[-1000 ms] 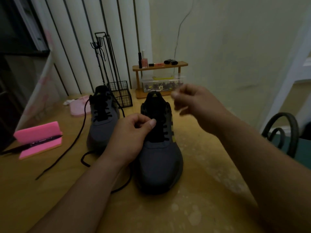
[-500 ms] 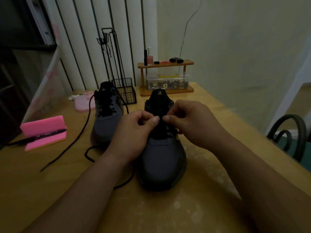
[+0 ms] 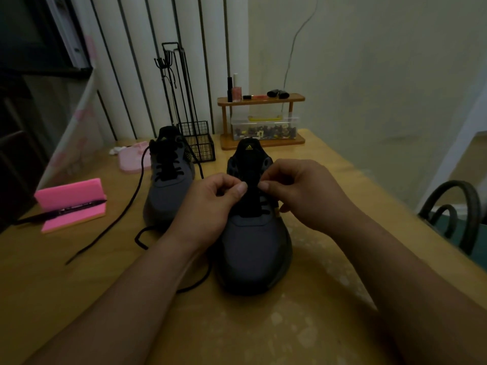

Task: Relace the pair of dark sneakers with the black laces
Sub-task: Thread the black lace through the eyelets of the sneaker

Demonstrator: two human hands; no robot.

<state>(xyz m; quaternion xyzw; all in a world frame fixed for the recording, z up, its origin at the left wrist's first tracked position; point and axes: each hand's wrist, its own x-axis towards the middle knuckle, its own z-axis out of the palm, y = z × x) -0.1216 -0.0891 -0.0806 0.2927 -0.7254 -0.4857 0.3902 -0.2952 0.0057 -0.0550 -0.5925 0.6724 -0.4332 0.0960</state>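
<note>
Two dark grey sneakers stand toe-toward-me on the wooden table (image 3: 263, 325). The right sneaker (image 3: 253, 246) is in the middle, its black lace (image 3: 195, 283) trailing off its left side onto the table. My left hand (image 3: 208, 204) and my right hand (image 3: 303, 193) meet over its lacing area, fingers curled, each pinching the lace near the upper eyelets. The pinched part is hidden by my fingers. The left sneaker (image 3: 168, 188) stands further back left, partly laced, with a long lace end (image 3: 116, 219) running down across the table.
A pink foam block with a black pen (image 3: 71, 204) lies at the left. Behind the shoes stand a black wire basket (image 3: 197, 143), a pink dish (image 3: 131, 160) and a small wooden shelf (image 3: 261, 101) with bottles and a clear box. A chair back (image 3: 453, 214) rises at the right edge.
My right hand came down from above the shoe's tongue to meet my left hand over the lacing. Since half a second ago both hands have barely moved.
</note>
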